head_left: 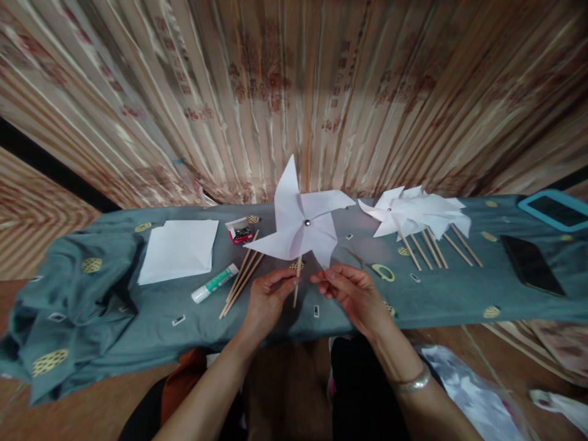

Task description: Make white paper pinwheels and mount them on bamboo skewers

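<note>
A white paper pinwheel [289,229] stands upright in front of me, with a round silver pin head at its centre. My left hand [269,300] pinches its thin wooden stick [297,285] below the blades. Close to the lower blade's tip is my right hand [351,293], its fingers curled together; whether they grip the tip or something small is hidden. Left of the pinwheel lie several loose wooden sticks [241,278], a glue stick [214,283] and a small red-and-white box [239,231] of dark pins. Scissors [382,272] with pale green handles lie beyond my right hand.
Square white paper sheets [179,250] are stacked at left on the grey-green cloth [169,306]. Several finished pinwheels [420,208] overlap at right. Farther right are a dark phone [531,264] and a blue-framed tablet [555,209]. A patterned curtain [294,92] hangs behind the table.
</note>
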`<state>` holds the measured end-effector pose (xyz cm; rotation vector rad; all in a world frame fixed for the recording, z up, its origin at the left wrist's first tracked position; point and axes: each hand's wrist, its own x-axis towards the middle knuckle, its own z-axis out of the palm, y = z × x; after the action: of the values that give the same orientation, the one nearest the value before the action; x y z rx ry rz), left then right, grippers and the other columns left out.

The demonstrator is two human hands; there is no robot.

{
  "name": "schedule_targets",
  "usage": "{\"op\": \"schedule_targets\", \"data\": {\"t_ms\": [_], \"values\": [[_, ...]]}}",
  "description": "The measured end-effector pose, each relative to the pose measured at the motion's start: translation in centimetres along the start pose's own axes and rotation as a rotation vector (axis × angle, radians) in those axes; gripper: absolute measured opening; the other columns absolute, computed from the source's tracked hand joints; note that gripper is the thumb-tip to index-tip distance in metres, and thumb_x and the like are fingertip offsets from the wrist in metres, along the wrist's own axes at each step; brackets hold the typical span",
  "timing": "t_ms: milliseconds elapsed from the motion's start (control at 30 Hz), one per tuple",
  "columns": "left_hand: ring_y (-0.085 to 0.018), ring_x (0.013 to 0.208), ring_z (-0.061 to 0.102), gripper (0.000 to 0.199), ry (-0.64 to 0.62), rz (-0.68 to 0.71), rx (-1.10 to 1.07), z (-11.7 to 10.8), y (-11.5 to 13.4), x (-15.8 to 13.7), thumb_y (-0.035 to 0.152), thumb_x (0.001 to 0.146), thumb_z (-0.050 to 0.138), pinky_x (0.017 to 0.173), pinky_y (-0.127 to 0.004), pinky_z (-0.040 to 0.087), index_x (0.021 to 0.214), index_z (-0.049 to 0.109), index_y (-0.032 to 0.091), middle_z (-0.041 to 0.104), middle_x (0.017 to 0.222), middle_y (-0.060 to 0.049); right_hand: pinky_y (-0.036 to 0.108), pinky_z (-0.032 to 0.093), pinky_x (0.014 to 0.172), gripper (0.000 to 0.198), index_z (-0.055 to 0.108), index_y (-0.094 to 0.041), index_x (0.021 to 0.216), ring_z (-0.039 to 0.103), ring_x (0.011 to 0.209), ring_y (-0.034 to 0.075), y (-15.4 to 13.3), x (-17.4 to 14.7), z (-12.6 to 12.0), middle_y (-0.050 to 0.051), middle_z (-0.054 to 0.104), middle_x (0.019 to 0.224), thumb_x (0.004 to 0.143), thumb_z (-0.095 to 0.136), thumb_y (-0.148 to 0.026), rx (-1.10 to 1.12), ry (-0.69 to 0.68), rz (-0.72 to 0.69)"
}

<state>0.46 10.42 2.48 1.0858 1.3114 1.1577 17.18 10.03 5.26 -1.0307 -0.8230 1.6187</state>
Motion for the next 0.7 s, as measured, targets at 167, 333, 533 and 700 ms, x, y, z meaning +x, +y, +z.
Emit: {"op": "schedule_targets", "data": {"t_ms": [167,333,533,700], "values": [[-0.021,0.077,0.067,0.022,-0.038,-0.040,0.003,0.0,0.2,-0.2,0.032,0.068,0.069,0.074,-0.029,0.051,0.080,0.076,0.015,0.076,0.081,-0.007,0.022,0.043,0.055,0.022,0.077,-0.019,0.076,0.059,0.061,0.011,1.3,-0.8,2.2,0.006,0.075,0.079,0.073,0.075,-0.040,0.022,-0.164,0.056],[-0.019,0.069,0.066,0.028,-0.077,-0.081,-0.058,0.2,0.2,-0.3,0.037,0.068,0.070,0.066,-0.027,0.049,0.084,0.076,0.014,0.075,0.079,-0.007,0.025,0.043,0.053,0.021,0.078,-0.021,0.082,0.057,0.059,0.012,0.7,-1.5,2.5,0.004,0.073,0.074,0.080,0.069,-0.041,-0.088,-0.351,-0.007],[-0.023,0.084,0.068,0.022,-0.054,-0.034,-0.018,-0.2,-0.5,-0.1,0.035,0.067,0.072,0.083,-0.031,0.049,0.081,0.078,0.020,0.076,0.083,-0.003,0.027,0.040,0.051,0.015,0.076,-0.025,0.076,0.052,0.055,0.012,-2.7,-1.1,-2.0,0.004,0.074,0.080,0.075,0.075,-0.039,-0.129,0.193,-0.384],[-0.024,0.087,0.068,0.021,-0.109,-0.037,-0.005,-0.3,-0.9,-0.3,0.035,0.068,0.072,0.084,-0.032,0.049,0.080,0.078,0.020,0.077,0.085,-0.004,0.031,0.048,0.071,0.028,0.075,-0.024,0.097,0.061,0.073,0.015,-2.7,0.2,-4.6,0.002,0.072,0.086,0.072,0.077,-0.035,-0.470,0.489,-0.554]]}}
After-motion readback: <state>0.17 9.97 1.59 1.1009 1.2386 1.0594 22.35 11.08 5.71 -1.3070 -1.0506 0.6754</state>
